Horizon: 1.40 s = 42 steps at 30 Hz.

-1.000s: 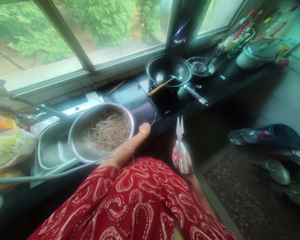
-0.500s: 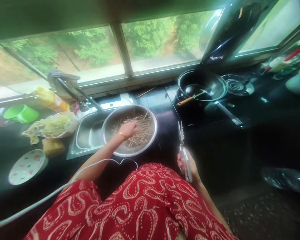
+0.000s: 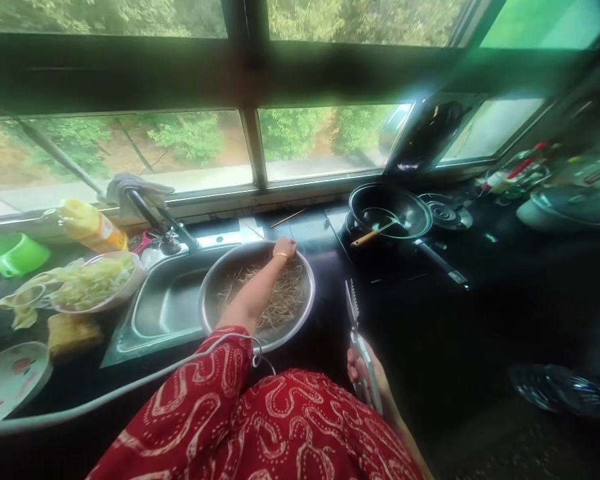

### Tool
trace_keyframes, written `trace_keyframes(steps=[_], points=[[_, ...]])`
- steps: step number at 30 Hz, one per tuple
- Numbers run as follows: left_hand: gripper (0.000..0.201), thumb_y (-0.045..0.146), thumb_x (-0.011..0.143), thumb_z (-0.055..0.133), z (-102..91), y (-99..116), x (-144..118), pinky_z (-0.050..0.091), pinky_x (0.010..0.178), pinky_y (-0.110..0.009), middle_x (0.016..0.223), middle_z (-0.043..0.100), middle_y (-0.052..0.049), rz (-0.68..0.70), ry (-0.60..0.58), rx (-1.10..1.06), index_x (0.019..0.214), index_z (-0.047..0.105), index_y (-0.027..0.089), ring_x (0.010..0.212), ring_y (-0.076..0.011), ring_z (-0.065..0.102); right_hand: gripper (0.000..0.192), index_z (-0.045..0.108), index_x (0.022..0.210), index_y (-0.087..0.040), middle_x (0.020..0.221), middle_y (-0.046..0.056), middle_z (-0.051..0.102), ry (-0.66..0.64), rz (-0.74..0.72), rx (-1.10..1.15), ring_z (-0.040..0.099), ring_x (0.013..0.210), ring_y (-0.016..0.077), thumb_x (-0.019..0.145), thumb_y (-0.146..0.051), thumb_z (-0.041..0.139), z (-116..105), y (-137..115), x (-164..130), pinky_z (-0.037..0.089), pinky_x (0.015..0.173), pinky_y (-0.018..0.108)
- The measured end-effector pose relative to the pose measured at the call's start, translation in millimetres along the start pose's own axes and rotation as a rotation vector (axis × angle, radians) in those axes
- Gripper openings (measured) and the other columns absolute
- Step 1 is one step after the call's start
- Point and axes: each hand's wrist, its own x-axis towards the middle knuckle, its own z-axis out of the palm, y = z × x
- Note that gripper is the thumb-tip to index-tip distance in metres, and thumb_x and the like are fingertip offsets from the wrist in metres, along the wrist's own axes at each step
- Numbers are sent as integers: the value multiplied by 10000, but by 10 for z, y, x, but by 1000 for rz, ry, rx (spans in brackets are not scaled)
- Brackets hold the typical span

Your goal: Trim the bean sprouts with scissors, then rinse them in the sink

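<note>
The left hand (image 3: 285,248) is reaching across the steel bowl (image 3: 220,280) of dry strands (image 3: 280,303), resting at the bowl's far rim at about twelve o'clock, its fingers curled, though whether they are pinching anything cannot be told. The right hand (image 3: 363,370) is gripping the scissors (image 3: 356,333) at about three o'clock from the bowl, blades pointing toward the wok (image 3: 390,210) at one o'clock.

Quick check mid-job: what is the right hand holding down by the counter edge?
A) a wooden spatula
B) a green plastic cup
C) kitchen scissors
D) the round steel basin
C: the right hand grips the kitchen scissors, blades pointing up beside the round steel basin.
</note>
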Motion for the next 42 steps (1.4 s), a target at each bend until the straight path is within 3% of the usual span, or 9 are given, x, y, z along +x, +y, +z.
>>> trace_keyframes(steps=[6,11,15,20,25,28,32,37,42], points=[[199,241,890,520,-639,77,-51,450,601,-251,810,684,-48,-22,150,-564,970,657,120,588,-103,570,514,548,1166,-270,830,-10,517,13,67,85,457,564,62,734,-476,734,-41,-74,-99,388,474,194],[90,231,922,535,-1603,63,-528,446,579,-223,724,659,8,13,294,-1064,931,592,163,566,-67,563,460,579,1062,-237,816,9,536,-147,183,39,456,567,77,721,-501,737,177,-191,56,383,448,195],[56,223,893,563,-1888,-134,-989,471,568,-195,690,663,18,-17,358,-1340,847,573,193,579,-71,596,540,568,1139,-262,842,9,554,-311,242,32,487,595,80,701,-518,753,511,-150,215,417,496,199],[112,265,815,637,-1598,-695,-1347,442,504,-180,716,671,-6,-207,266,-1193,857,595,171,518,-72,572,522,594,1106,-242,874,17,574,-479,273,60,505,627,88,707,-546,737,787,26,327,445,539,211],[182,221,798,626,-1203,-1145,-1302,493,647,-273,780,668,-64,-377,56,-392,947,664,124,636,-149,612,490,587,1118,-257,873,9,577,-385,237,92,510,631,93,738,-539,716,773,82,292,460,557,219],[276,218,829,581,-970,-1047,-1085,465,879,-322,972,670,-98,-39,87,63,1073,685,141,902,-210,622,496,585,1120,-263,857,6,586,-289,210,109,515,618,91,734,-545,716,724,83,201,461,560,225],[295,242,908,471,-503,-631,-740,405,942,-372,1118,648,-113,370,-143,403,1087,698,186,1061,-246,553,576,569,1153,-267,842,4,592,-166,167,117,519,600,92,693,-572,732,652,126,47,456,553,236],[296,333,867,569,25,-358,-483,359,915,-436,1112,633,-161,438,-284,694,1087,693,179,1098,-310,510,624,543,1169,-266,832,7,593,-16,100,92,515,567,98,669,-587,736,477,210,-160,411,489,229],[242,324,889,531,-50,-327,-417,364,896,-417,1018,684,-114,451,-269,561,944,740,217,1023,-280,559,620,540,1160,-271,819,-4,596,70,98,154,515,556,92,662,-574,749,325,234,-300,400,483,218]])
